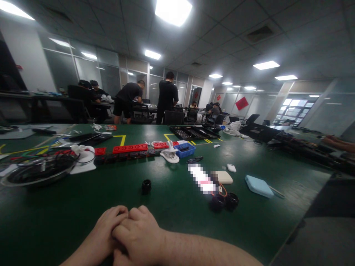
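My left hand and my right hand are together over the near edge of the green table, touching each other. Their fingers are curled in, the right hand partly over the left. Whatever is between them, if anything, is hidden. Just beyond the hands stands a small black round part. Further right lie two more black round parts, one beside the other, near an orange cable.
A beige flat case, a white earbud case and a light blue case lie to the right. Red strips, a white clip and a blue basket stand further back. At left is a metal-rimmed bowl. Several people work behind.
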`<control>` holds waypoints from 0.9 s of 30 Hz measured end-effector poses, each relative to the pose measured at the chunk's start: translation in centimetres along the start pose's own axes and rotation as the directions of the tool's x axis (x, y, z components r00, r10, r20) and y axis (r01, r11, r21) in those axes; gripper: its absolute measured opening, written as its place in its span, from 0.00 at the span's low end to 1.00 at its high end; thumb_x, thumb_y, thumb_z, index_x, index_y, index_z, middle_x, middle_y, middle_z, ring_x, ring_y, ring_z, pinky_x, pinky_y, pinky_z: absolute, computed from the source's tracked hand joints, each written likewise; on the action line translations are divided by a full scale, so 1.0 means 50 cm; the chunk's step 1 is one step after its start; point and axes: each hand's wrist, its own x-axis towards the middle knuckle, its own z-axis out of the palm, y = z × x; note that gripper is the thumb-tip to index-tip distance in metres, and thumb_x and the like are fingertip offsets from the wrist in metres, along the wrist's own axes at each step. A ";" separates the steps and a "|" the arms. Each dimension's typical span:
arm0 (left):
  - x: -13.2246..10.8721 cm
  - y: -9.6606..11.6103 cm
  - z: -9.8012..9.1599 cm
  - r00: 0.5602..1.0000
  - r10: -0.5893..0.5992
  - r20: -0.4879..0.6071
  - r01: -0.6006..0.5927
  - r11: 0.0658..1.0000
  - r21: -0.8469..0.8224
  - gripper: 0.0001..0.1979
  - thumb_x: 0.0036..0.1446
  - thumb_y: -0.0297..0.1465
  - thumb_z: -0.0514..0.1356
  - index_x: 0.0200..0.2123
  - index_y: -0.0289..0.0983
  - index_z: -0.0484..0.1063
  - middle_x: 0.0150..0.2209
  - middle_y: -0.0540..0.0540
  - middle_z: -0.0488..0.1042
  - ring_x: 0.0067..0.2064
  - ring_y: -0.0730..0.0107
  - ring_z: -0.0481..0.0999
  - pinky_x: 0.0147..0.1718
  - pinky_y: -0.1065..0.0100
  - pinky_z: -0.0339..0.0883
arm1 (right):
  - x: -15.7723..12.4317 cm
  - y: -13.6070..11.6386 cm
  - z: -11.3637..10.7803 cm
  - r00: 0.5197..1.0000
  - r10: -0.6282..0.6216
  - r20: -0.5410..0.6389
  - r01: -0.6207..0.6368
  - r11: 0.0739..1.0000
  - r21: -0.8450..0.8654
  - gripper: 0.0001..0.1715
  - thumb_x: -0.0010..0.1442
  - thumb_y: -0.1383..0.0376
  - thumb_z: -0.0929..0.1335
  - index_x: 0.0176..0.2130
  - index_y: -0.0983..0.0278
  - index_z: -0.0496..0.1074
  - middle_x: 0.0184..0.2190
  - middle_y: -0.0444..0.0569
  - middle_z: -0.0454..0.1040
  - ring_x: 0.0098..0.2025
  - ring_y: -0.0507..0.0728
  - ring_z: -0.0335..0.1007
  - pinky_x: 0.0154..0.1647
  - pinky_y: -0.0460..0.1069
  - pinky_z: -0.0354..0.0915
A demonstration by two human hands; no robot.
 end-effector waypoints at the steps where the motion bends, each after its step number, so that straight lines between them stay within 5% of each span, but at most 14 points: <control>1: -0.001 0.003 -0.001 1.000 -0.001 0.006 0.001 1.000 0.012 0.15 0.41 0.28 0.57 0.37 0.44 0.73 0.39 0.50 0.73 0.42 0.62 0.71 0.42 0.64 0.65 | -0.001 -0.001 0.000 1.000 -0.005 0.001 0.005 1.000 0.000 0.13 0.46 0.55 0.63 0.27 0.63 0.63 0.28 0.44 0.70 0.32 0.54 0.59 0.31 0.50 0.54; 13: -0.008 0.007 -0.015 0.994 0.024 -0.106 -0.014 0.995 0.099 0.15 0.41 0.29 0.58 0.36 0.44 0.73 0.40 0.49 0.72 0.43 0.60 0.69 0.44 0.59 0.63 | -0.011 0.001 0.002 1.000 -0.002 -0.003 0.002 1.000 0.018 0.11 0.44 0.57 0.63 0.25 0.64 0.63 0.21 0.44 0.69 0.28 0.54 0.58 0.27 0.50 0.53; 27: -0.001 -0.011 -0.034 0.995 0.003 -0.104 0.011 0.990 0.143 0.15 0.41 0.38 0.62 0.36 0.44 0.73 0.38 0.49 0.71 0.42 0.59 0.70 0.41 0.62 0.64 | -0.019 0.035 0.007 0.972 0.234 0.022 -0.234 0.972 0.026 0.11 0.47 0.57 0.65 0.25 0.63 0.64 0.22 0.43 0.69 0.28 0.54 0.57 0.29 0.50 0.50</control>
